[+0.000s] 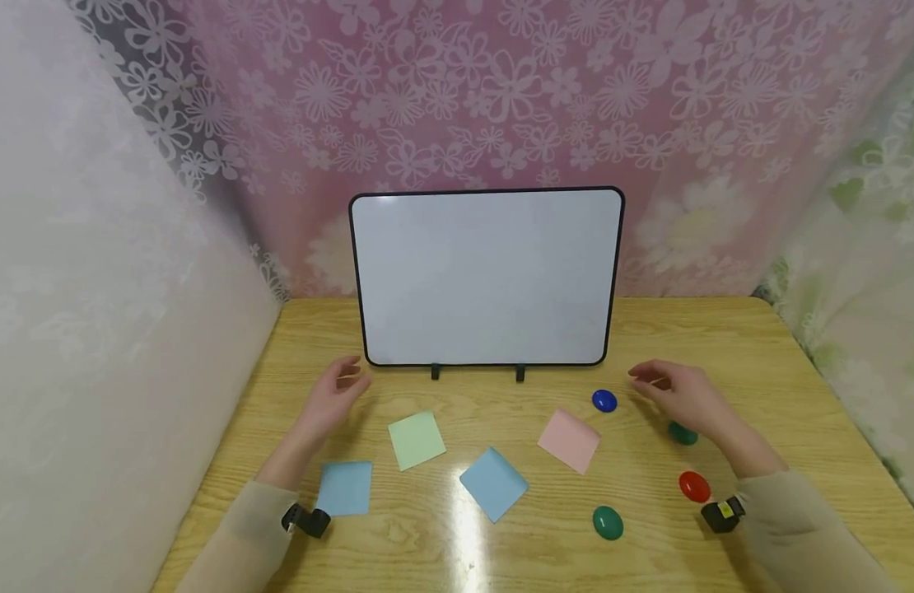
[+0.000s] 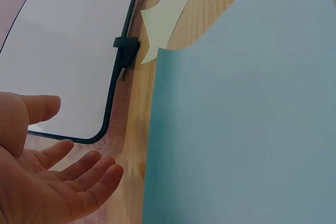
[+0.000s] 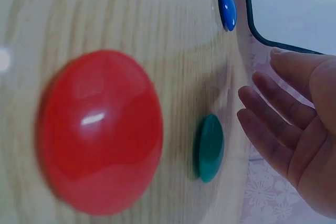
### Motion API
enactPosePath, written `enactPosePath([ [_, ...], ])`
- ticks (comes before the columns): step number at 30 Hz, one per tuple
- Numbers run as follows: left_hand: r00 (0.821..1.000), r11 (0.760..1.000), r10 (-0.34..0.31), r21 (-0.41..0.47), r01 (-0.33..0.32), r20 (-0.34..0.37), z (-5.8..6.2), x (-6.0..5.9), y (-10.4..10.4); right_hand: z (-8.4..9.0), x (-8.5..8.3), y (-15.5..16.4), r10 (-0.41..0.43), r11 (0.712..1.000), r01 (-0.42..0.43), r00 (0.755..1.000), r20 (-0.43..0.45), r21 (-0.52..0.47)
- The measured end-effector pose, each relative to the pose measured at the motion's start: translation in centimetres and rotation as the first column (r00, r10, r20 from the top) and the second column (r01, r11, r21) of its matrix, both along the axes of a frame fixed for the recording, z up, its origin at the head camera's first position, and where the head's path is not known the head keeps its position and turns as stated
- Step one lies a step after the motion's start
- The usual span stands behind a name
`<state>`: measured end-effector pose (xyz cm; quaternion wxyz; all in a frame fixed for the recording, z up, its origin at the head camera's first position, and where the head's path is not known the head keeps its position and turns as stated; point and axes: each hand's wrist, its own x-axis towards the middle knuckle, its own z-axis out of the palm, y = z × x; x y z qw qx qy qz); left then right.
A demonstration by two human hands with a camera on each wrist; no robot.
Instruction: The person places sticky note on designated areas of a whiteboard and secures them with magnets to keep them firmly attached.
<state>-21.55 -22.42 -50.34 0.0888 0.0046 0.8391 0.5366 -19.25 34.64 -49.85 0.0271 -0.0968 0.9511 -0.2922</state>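
Observation:
A whiteboard (image 1: 487, 280) with a black frame stands upright at the back of the table on two small black feet (image 1: 519, 373). My left hand (image 1: 335, 395) hovers by its lower left corner, fingers loosely bent and holding nothing. On the other side, my right hand (image 1: 679, 394) is held over the table with relaxed, empty fingers. Closest to the right hand are a blue round magnet (image 1: 604, 401) and a green one (image 3: 211, 148), the latter partly hidden under the wrist in the head view. A red magnet (image 3: 102, 132) lies nearer the right cuff.
Sticky notes lie on the wooden table (image 1: 531, 552): a green note (image 1: 417, 441), a pink note (image 1: 569, 441), a middle blue note (image 1: 494, 484) and a left blue note (image 1: 345, 487). Another green magnet (image 1: 608, 523) sits near the front. Floral curtains (image 1: 457, 99) enclose the table.

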Motion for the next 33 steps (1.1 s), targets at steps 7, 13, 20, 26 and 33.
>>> enactPosePath([
  [7, 0.999, 0.997, -0.029, -0.066, 0.027, -0.039, -0.4, 0.9, -0.3, -0.3, 0.6, 0.4, 0.025, 0.999, -0.024, 0.999, -0.030, 0.032],
  [13, 0.996, 0.990, -0.073, -0.123, 0.065, -0.055, -0.6, 1.9, -0.3, -0.2, 1.2, 0.8, 0.026, 0.998, -0.025, 0.999, -0.022, 0.053],
  [20, 0.984, 0.970, -0.162, -0.198, 0.144, -0.077, -0.6, 3.0, -0.5, -0.1, 1.9, 1.5, 0.036, 0.997, -0.035, 0.999, -0.012, 0.074],
  [26, 0.971, 0.948, -0.221, -0.255, 0.192, -0.092, -0.5, 3.4, -0.7, 0.0, 2.5, 2.2, 0.037, 0.995, -0.037, 0.999, 0.002, 0.095],
  [33, 0.951, 0.918, -0.292, -0.310, 0.249, -0.103, -0.4, 3.9, -1.2, 0.1, 3.1, 3.3, 0.047, 0.992, -0.049, 0.999, 0.026, 0.116],
])
